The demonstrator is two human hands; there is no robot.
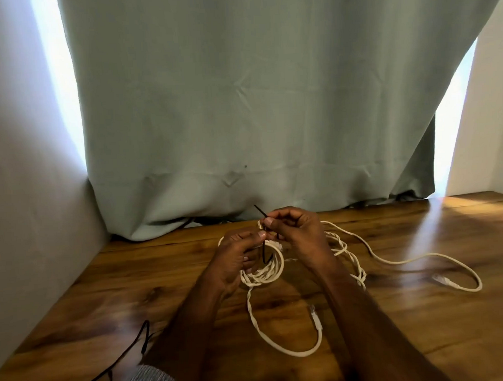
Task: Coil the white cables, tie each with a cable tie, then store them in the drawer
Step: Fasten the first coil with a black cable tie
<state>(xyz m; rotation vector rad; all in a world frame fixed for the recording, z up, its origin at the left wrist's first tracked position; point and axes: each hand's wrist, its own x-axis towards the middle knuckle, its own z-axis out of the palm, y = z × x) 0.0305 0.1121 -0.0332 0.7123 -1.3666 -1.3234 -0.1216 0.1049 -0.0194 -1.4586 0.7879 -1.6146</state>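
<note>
One head-worn wide-angle view looks forward and down from close above the worktop (422, 312), facing its far edge, where a curtain (255, 103) hangs

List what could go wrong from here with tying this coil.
1. The white cable coil is held only by the left hand; its loops may spring loose before the black cable tie closes.
2. The right hand pinches the tie's thin end, which could slip.
3. The uncoiled cable beside it may snag.

Cable tie (263, 249) partly hidden behind fingers (261, 235).
</note>
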